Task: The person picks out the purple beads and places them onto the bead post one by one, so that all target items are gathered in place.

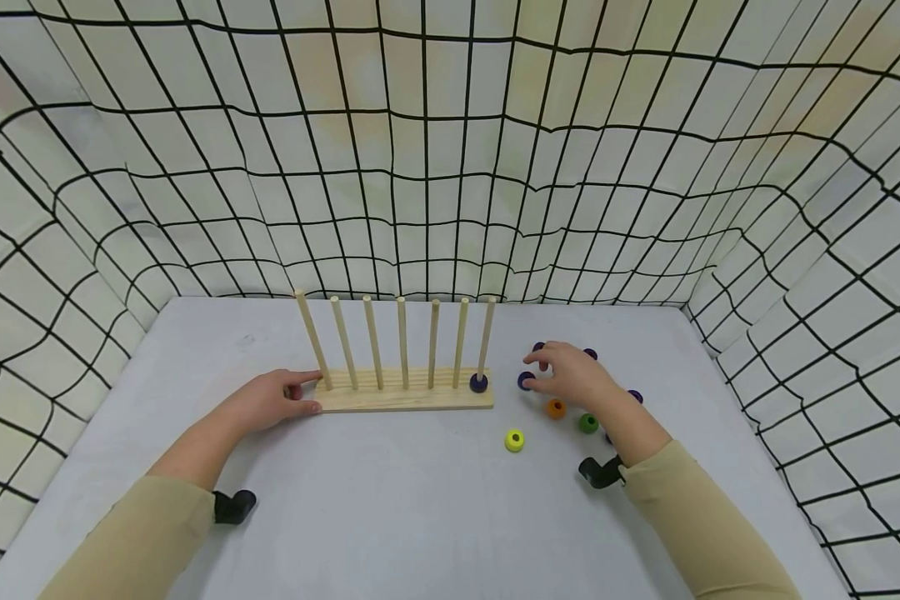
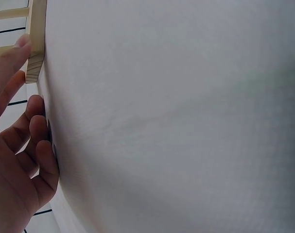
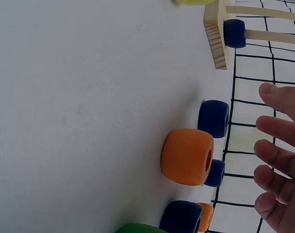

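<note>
A wooden peg rack (image 1: 390, 402) with a row of several upright pegs stands at the table's far middle. Its rightmost peg carries a dark blue bead (image 1: 478, 384) at the base. My left hand (image 1: 266, 403) grips the rack's left end, thumb at the front corner and index finger at the back. To the right of the rack, my right hand (image 1: 570, 373) hovers over loose beads, fingers spread and holding nothing. Its thumb is nearest a dark blue bead (image 1: 526, 381); in the right wrist view the fingers are apart from that blue bead (image 3: 214, 119).
An orange bead (image 1: 556, 408), a green bead (image 1: 588, 423) and a yellow bead (image 1: 514, 440) lie in front of my right hand. More dark blue beads (image 1: 590, 354) lie behind and beside it. Black netting (image 1: 450, 175) over white walls surrounds the white table (image 1: 390, 508).
</note>
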{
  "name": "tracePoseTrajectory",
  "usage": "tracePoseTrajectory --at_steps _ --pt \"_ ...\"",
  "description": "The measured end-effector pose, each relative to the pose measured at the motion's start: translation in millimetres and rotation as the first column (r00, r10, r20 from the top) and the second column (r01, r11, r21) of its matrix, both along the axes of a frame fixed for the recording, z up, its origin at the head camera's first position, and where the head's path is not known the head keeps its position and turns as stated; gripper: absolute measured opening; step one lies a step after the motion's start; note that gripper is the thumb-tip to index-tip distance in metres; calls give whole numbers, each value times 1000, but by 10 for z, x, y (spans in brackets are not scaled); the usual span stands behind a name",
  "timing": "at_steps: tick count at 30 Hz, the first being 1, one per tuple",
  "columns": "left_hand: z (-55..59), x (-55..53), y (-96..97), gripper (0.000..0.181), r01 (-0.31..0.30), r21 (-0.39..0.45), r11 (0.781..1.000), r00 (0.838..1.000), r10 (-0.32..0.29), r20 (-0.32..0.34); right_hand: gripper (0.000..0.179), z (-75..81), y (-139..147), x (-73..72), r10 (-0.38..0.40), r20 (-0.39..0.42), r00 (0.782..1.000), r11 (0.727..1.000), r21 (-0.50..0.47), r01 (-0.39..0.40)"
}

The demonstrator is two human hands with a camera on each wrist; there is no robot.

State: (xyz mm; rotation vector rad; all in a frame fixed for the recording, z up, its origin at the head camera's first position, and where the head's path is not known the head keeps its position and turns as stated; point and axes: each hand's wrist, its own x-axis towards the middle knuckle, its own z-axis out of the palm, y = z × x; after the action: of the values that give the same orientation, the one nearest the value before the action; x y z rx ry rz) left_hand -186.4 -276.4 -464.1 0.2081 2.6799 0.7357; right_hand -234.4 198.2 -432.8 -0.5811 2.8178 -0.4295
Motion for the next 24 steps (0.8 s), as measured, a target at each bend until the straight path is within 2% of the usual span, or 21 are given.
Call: tracePoseTrajectory --at_steps 7,24 --pt "6 5 -1 72 -17 -7 1000 1000 17 10 43 -34 -16 -15 -1 29 1000 999 34 0" --pt "-12 -15 -7 73 -13 -10 1000 1000 13 6 44 -109 -37 -55 -46 79 996 995 91 39"
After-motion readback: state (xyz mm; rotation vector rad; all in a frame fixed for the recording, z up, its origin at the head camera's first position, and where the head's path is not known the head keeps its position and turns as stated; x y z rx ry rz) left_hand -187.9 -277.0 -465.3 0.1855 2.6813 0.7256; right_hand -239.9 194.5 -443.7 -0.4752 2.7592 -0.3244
